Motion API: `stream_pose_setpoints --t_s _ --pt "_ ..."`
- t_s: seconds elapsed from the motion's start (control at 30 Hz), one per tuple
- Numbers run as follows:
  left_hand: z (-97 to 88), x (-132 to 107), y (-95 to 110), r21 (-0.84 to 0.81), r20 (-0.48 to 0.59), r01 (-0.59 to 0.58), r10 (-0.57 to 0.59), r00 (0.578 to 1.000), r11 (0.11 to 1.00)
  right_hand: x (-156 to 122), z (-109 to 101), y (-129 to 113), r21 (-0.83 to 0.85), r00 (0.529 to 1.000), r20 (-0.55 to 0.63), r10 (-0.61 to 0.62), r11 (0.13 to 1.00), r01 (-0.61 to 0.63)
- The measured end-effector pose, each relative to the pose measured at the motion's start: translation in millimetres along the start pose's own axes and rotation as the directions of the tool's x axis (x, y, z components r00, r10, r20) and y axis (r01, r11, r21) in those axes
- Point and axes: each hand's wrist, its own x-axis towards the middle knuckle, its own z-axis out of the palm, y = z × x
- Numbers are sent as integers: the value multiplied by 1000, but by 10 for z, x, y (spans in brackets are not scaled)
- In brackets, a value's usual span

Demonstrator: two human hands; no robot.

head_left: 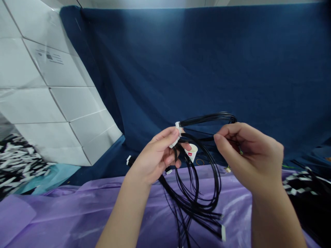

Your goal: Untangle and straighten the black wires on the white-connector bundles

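Note:
My left hand [157,156] is closed around a small white connector [178,129] at the end of a bundle of thin black wires [201,193]. The wires loop up from the connector, arc to the right and hang down in coils over the purple sheet. My right hand [248,155] pinches the black wires near the top of the loop, fingers curled together. Further white connectors [222,232] dangle at the low ends of the wires. A small white paper cup [191,151] with a red mark stands just behind the wires, between my hands.
A purple plastic sheet [77,213] covers the near surface. Dark blue cloth [207,69] hangs behind. White cardboard boxes [51,103] are stacked at the left. Piles of black wires with white connectors lie at far left [18,162] and far right [302,182].

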Motion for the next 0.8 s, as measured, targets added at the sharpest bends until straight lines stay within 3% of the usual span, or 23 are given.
stream_pose_setpoints --t_s 0.2,0.47,0.8 --pt "24 -12 7 235 -50 -115 130 990 965 8 -34 -45 23 995 75 72 997 -74" --pt "21 -17 0 207 -59 -90 104 993 974 -2 -79 -63 -88 992 117 53 995 -42" --pt "31 -24 11 244 -57 -97 114 992 965 10 -89 -100 -74 993 116 28 997 -19"
